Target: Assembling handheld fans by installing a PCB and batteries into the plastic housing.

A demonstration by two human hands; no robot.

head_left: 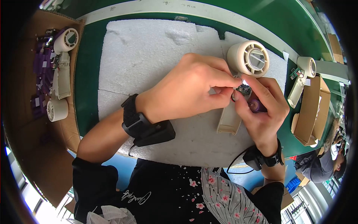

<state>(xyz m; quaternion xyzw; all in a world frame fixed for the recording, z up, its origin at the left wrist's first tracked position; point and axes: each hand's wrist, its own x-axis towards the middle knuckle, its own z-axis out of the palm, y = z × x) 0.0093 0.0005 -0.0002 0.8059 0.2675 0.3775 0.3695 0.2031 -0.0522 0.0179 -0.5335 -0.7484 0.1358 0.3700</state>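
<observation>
My left hand (190, 87) reaches in from the left, thumb and fingertips pinched at the upper edge of a small green circuit board (244, 89). What that pinch holds is too small to make out. The board sits between the thumb and index finger of my right hand (266, 108), which is closed on it. Beside the right palm shows a purple cylindrical battery (256, 105), partly covered by the fingers. Just above both hands stands a cream round fan head (242, 58). Below the fingers, its open cream handle shell (229, 121) lies on the foam.
White foam sheets (141, 56) cover the green table. At left, a cardboard box (71, 128) holds purple batteries and cream fan parts. To the right are another fan (298, 87) with an exposed board and a small open carton (307, 115). A person (322, 164) is farther right.
</observation>
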